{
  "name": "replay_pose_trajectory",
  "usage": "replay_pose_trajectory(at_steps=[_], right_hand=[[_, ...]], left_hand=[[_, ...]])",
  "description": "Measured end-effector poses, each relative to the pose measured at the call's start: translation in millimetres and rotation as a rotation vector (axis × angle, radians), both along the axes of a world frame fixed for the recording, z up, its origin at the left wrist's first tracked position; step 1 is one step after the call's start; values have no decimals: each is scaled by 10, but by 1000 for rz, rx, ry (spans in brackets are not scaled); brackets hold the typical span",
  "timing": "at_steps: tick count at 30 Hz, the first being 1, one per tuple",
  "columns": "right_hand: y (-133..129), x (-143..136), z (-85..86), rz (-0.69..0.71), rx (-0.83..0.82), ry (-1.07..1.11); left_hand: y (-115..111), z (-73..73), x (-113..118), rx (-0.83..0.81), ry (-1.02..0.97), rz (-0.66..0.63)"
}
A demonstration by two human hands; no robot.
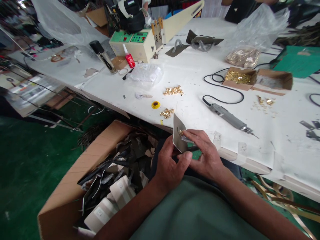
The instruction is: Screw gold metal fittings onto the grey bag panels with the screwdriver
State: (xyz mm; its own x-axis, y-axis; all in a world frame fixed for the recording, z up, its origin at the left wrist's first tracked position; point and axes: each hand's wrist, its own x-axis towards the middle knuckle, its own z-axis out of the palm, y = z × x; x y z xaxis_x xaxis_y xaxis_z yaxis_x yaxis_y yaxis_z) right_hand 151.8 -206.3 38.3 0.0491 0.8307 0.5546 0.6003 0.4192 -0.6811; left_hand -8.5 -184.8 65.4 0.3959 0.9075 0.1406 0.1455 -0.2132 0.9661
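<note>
Near the table's front edge, my left hand [172, 163] is closed around the lower part of a grey-green flat piece [178, 136], which stands tilted. My right hand [206, 155] is on the right side of the same piece, its fingers at a small gold metal part [181, 133] on the piece's face. A clear plastic wrapping and a dark strap show between the hands. Beyond them, two piles of gold hardware [167, 113] and a small yellow round container [155, 105] lie on the white table [192, 100].
A grey electric screwdriver [228, 116] with its black cable lies at the right. Farther back are cardboard boxes of small parts [240, 78], a red bottle [129, 58] and a cream machine [140, 45]. An open carton [75, 171] of similar pieces stands below left.
</note>
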Motion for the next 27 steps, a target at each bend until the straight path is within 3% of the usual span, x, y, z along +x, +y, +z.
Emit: replay_pose_trajectory(at_steps=[2,6,9,13,15,17,21,24,27], right_hand=[[-19,-16,-22,-7,-24,-22],[-61,-75,-30,-173,-59,86],[-107,-66,27,-215,-199,337],[-187,58,118,-116,-488,801],[-224,137,138,-62,-589,1012],[-248,213,134,-52,-630,1153],[-257,371,71,-83,-636,1274],[-246,512,4,-94,-663,1298],[-226,665,-44,-123,-701,1226]], left_hand=[[-29,2,16,15,-20,-35],[-97,1,56,67,-30,-121],[-57,-46,49,183,-10,-147],[196,-158,93,323,84,-77],[344,-210,197,243,48,-20],[461,-245,346,47,-64,-12],[622,-251,639,-336,-201,-116],[740,-241,781,-438,-136,-218],[856,-262,870,-414,-25,-271]])
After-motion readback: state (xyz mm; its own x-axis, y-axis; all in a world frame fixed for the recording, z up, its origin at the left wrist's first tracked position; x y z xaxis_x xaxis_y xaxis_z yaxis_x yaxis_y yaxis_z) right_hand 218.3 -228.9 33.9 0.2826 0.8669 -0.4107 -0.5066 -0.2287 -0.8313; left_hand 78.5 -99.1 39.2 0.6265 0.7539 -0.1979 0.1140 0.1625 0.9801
